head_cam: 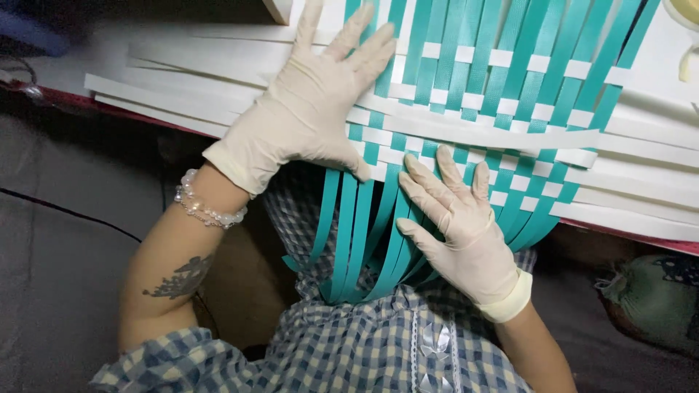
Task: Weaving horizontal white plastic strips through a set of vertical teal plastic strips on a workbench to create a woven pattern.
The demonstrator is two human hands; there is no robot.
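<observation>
My left hand [313,109] covers the woven mat [502,109] where white strips [182,62] meet teal strips [349,233]; can't see the weave under my palm. My right hand [459,225] hides the teal ends beneath it. Mat runs off the top edge. Pale object [688,22] at top right is cropped, can't identify. Green bundle [652,298] at lower right is dim and unclear.

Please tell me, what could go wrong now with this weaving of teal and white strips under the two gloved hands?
1. The loose teal strip ends hang off the table edge unsupported, so they may slide out of the weave.
2. The right hand touches only the lower strips; the last white strip looks uneven and may shift.
3. The left hand presses flat on the white strips, which could crease.
</observation>
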